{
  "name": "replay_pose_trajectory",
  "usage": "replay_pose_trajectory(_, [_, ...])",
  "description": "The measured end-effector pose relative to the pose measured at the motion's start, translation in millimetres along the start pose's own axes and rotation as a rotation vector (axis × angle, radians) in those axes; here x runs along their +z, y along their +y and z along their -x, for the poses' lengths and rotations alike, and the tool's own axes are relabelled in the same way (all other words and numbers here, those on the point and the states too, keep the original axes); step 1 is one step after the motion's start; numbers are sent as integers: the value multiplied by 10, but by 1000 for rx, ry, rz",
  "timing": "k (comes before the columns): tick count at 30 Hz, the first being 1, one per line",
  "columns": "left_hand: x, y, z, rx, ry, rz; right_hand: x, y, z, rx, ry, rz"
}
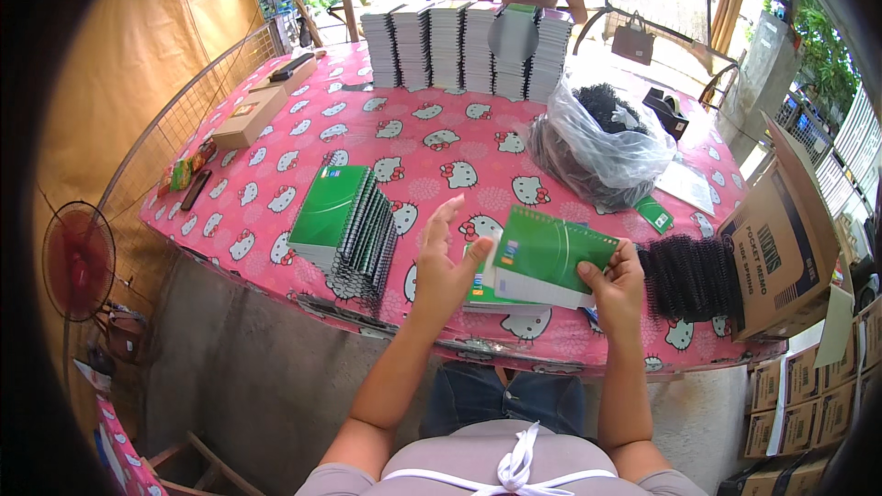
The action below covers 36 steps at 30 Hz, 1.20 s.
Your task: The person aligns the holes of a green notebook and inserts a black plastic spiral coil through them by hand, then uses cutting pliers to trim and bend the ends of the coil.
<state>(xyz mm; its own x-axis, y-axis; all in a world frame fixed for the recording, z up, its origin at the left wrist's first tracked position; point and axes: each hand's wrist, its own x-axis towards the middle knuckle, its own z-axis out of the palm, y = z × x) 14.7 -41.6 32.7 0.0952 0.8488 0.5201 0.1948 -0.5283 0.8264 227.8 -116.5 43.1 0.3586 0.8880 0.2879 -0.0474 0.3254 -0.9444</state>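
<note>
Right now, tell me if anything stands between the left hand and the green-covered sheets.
Nothing visible does: the open left hand is right beside the near-left edge of the green-covered sheets, which the right hand grips. Whether the left thumb touches them isn't clear.

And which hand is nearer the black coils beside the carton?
Right. The right hand is just left of the black coils; the left hand is farther left, past the held green notebook.

right hand (617,287): pinching green-covered sheets (556,253) | left hand (447,262): spread, beside them | table (413,161): pink
</note>
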Motion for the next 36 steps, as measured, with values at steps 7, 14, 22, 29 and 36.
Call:
replay_pose_trajectory(7, [-106, 242, 34, -20, -203, 157, 220, 93, -36, -116, -180, 17])
replay_pose_trajectory(14, [71, 148, 134, 132, -142, -139, 365, 122, -11, -16, -204, 131])
replay_pose_trajectory(22, [255, 452, 98, 195, -101, -508, 231, 342, -5, -90, -235, 454])
replay_pose_trajectory(29, [327, 391, -80, 207, -126, -305, -1015, 300, -513, 119, 218, 1281])
replay_pose_trajectory(36, [340, 346, -48, 330, -21, -386, -1348, 603, -537, 63, 204, 1363])
